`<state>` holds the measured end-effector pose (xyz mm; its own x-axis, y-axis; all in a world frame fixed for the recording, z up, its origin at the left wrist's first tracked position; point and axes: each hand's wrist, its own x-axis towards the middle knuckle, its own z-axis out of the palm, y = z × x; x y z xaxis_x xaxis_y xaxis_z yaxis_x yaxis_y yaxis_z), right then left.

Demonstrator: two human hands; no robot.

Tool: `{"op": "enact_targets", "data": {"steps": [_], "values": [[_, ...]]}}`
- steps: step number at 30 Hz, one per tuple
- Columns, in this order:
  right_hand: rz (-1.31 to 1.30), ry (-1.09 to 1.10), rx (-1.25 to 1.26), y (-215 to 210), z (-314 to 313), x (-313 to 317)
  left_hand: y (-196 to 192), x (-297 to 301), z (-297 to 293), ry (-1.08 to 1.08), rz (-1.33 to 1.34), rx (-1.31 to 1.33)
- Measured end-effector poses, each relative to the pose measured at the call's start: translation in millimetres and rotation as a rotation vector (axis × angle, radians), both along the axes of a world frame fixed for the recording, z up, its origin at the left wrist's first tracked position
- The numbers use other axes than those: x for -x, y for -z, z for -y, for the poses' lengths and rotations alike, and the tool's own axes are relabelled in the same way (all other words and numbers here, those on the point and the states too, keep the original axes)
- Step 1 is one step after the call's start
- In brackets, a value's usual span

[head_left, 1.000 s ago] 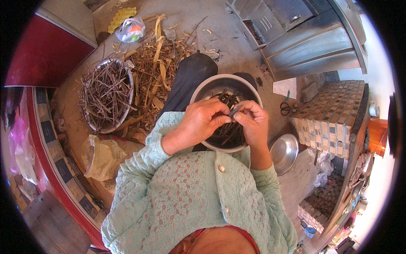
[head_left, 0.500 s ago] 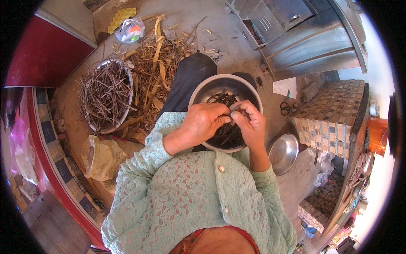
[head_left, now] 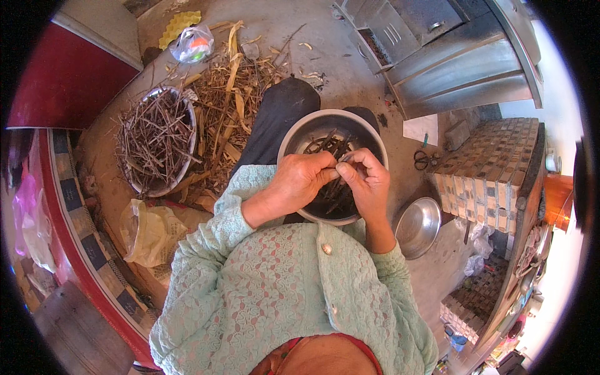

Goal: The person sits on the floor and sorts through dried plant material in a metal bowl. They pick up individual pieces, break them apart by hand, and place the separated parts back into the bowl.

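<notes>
A wide metal bowl point(head_left: 291, 132) rests on my lap, holding long, thin, dark brown dried pieces point(head_left: 327, 145) that look like pods; I cannot be sure of their kind. Above it my hands meet at the fingertips. My left hand point(head_left: 296, 182) is closed in a pinch, and so is my right hand point(head_left: 370, 186). Between their fingers is a small dark piece, mostly hidden by the fingertips, apparently the same sort as those in the bowl.
Left of my knee stands a basin point(head_left: 193, 128) heaped with dry twigs point(head_left: 156, 140), beside a litter of stalks and husks point(head_left: 234, 94). A pale sack point(head_left: 150, 234) lies nearer. To my right are an empty metal basin point(head_left: 419, 228), scissors point(head_left: 422, 160) and a tiled block point(head_left: 484, 169).
Both hands have shifted very slightly, and the right fingers have turned a little against the left ones. The bowl and the things around it look the same.
</notes>
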<state>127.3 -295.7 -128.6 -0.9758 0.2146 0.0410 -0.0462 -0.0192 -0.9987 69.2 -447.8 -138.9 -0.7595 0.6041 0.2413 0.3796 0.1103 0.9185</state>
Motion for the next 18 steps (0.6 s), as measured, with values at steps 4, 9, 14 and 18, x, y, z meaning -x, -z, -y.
{"op": "enact_targets", "data": {"steps": [4,9,14,18], "values": [[0.058,-0.062,-0.114,-3,-7,1,0,-1,1,0.014,0.016,0.004],[0.011,-0.031,-0.284,-1,-5,1,2,-3,1,0.015,0.086,0.005],[0.063,-0.09,-0.198,-7,-7,3,-8,0,3,0.106,0.326,-0.047],[0.075,-0.062,-0.177,-5,-3,3,-8,2,5,0.105,0.347,-0.042]]}}
